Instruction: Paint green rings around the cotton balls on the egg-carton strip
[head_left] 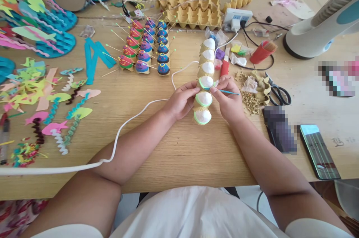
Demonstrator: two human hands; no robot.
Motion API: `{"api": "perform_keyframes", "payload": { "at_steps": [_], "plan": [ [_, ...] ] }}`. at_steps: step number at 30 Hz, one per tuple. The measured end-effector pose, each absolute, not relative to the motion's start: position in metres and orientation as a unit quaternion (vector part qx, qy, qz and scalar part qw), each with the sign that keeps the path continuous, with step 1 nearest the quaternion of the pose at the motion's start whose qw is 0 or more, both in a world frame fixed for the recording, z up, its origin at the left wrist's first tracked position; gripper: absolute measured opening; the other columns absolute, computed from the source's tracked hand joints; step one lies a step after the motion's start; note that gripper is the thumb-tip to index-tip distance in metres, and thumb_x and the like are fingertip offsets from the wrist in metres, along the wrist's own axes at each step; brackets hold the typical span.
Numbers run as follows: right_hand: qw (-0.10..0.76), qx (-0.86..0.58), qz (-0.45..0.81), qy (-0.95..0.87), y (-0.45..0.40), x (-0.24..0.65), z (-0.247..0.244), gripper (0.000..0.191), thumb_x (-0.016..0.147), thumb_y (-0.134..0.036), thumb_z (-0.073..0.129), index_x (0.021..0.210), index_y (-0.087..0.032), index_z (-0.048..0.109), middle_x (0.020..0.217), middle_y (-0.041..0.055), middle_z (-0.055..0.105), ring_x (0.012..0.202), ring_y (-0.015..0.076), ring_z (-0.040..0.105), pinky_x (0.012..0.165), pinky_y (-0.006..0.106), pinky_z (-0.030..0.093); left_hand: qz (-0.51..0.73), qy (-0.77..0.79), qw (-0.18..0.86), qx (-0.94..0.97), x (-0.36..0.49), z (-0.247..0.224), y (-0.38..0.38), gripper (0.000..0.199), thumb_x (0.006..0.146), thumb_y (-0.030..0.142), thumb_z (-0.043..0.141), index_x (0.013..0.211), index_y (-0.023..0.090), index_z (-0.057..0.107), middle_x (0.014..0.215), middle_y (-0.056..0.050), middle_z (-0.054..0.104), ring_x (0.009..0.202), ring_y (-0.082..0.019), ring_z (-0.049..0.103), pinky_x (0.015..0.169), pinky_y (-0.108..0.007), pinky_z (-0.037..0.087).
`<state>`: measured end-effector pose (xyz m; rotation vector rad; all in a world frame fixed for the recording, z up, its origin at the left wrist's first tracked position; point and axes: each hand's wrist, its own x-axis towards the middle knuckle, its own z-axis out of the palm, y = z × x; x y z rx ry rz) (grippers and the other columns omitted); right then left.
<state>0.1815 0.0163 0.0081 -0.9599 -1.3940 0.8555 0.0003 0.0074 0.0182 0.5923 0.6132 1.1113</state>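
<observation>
In the middle of the head view a strip of egg carton cups (206, 69) stretches away from me, each cup topped with a white dome. Pale green bands ring the nearer domes. My left hand (183, 98) is closed on the strip's left side, thumb near a green-banded cup. My right hand (228, 97) pinches a thin blue stick-like tool (231, 92), its tip against the edge of the same cup. Just beyond the right hand lies a red-handled knife (225, 66). Small bags of coloured clay (237, 48) sit to its right.
Decorated carton cups with pins (144, 46) stand at back left, before egg trays (193, 8). Paper scraps and fish shapes (56, 127) cover the left. Scissors (279, 94), phones (319, 152), a red cup (260, 52) and a fan (316, 24) are right. A white cable (120, 129) crosses my left arm.
</observation>
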Motion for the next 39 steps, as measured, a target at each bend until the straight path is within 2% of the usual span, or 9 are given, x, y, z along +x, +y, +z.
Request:
{"api": "perform_keyframes", "payload": {
  "at_steps": [14, 19, 27, 39],
  "plan": [
    [0.576, -0.409, 0.364, -0.607, 0.016, 0.184, 0.007, 0.044, 0.082, -0.064, 0.088, 0.077, -0.026, 0.067, 0.097, 0.0000, 0.053, 0.100, 0.0190, 0.055, 0.101, 0.041, 0.048, 0.506, 0.317, 0.755, 0.270, 0.000, 0.021, 0.007, 0.011, 0.085, 0.019, 0.082, 0.095, 0.018, 0.083, 0.089, -0.002, 0.083, 0.079, -0.014, 0.075, 0.078, -0.026, 0.057],
    [0.586, -0.386, 0.392, -0.594, 0.020, 0.187, 0.001, 0.040, 0.083, -0.064, 0.087, 0.082, -0.028, 0.070, 0.101, -0.0001, 0.054, 0.104, 0.0189, 0.056, 0.105, 0.040, 0.048, 0.520, 0.324, 0.733, 0.297, 0.002, 0.018, 0.008, 0.016, 0.084, 0.026, 0.087, 0.099, 0.020, 0.084, 0.095, -0.002, 0.085, 0.084, -0.014, 0.076, 0.081, -0.025, 0.057],
    [0.571, -0.401, 0.387, -0.603, 0.020, 0.189, 0.002, 0.043, 0.079, -0.064, 0.091, 0.080, -0.028, 0.068, 0.101, -0.0007, 0.052, 0.101, 0.0179, 0.056, 0.103, 0.040, 0.050, 0.538, 0.328, 0.705, 0.325, 0.002, 0.013, 0.008, 0.035, 0.072, 0.040, 0.097, 0.096, 0.019, 0.084, 0.085, -0.001, 0.084, 0.077, -0.014, 0.075, 0.074, -0.024, 0.055],
    [0.540, -0.417, 0.346, -0.644, 0.020, 0.192, 0.008, 0.042, 0.080, -0.067, 0.088, 0.080, -0.029, 0.071, 0.100, 0.0013, 0.054, 0.105, 0.0217, 0.056, 0.110, 0.046, 0.048, 0.542, 0.380, 0.684, 0.306, 0.003, 0.018, 0.008, 0.022, 0.073, 0.032, 0.088, 0.090, 0.019, 0.086, 0.083, -0.002, 0.083, 0.076, -0.015, 0.073, 0.073, -0.026, 0.053]
  ]
}}
